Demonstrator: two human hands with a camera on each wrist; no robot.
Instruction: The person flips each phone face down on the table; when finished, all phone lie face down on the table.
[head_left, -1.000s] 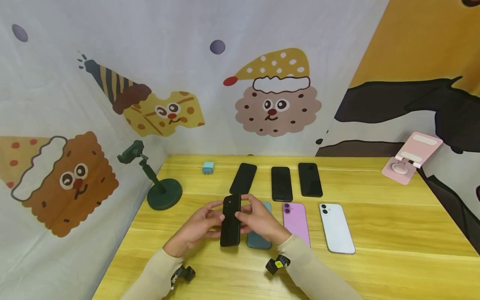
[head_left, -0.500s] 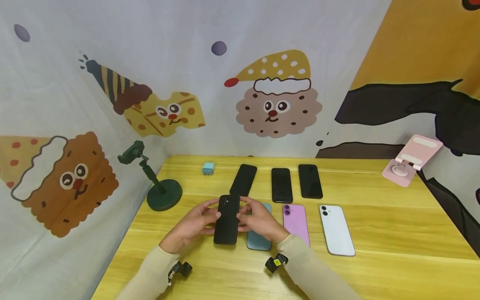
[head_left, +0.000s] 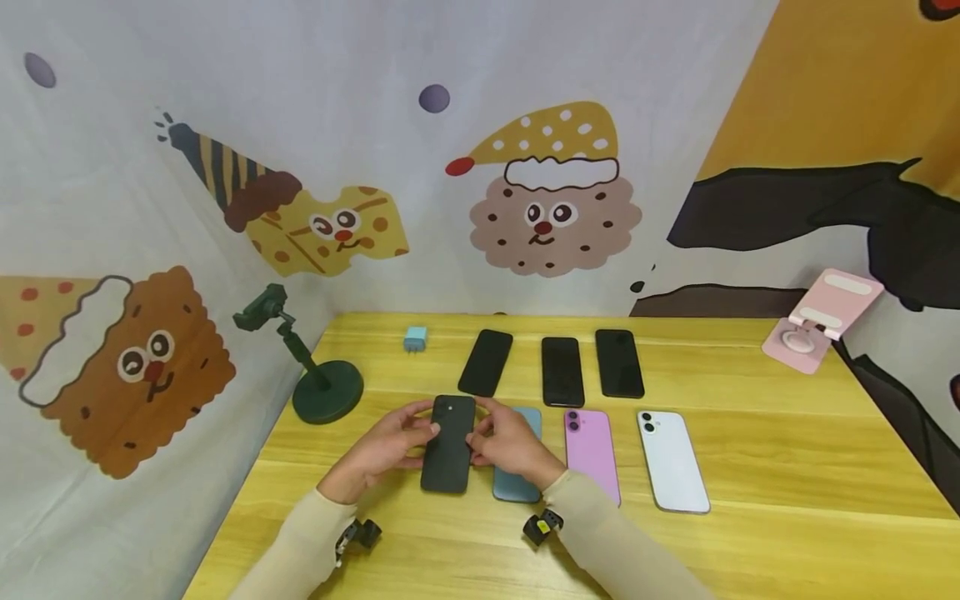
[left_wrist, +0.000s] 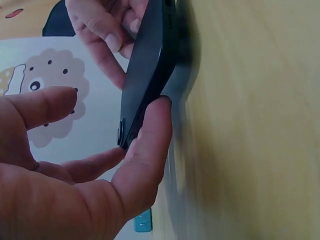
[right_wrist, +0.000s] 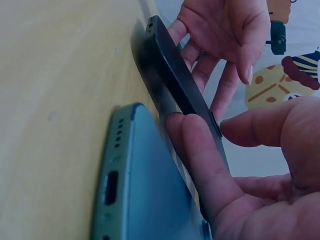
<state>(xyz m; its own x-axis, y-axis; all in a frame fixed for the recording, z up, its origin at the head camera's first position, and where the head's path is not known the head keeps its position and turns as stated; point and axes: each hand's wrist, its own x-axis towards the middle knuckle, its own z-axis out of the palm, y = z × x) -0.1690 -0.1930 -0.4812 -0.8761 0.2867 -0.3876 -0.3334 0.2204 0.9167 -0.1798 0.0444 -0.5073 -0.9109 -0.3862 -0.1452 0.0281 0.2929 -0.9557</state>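
Note:
A black phone [head_left: 448,446], its back with the camera facing up, is held by both hands low over the wooden table. My left hand [head_left: 386,446] grips its left edge, with fingers along the side, as the left wrist view shows on the black phone [left_wrist: 145,65]. My right hand [head_left: 510,442] holds the right edge near the top; its fingers [right_wrist: 200,145] touch the side in the right wrist view. Beneath and beside the right hand lies a blue phone [head_left: 517,487], partly hidden by it.
A pink phone [head_left: 592,458] and a white phone [head_left: 672,462] lie to the right, backs up. Behind are three dark phones, one the left dark phone [head_left: 486,362]. A blue charger plug [head_left: 415,338], green stand [head_left: 327,392] and pink stand [head_left: 836,300] stand farther out.
The black phone has turned from a steep tilt to lie flatter, its back now facing up more, and has shifted slightly left. Both hands stay at its edges.

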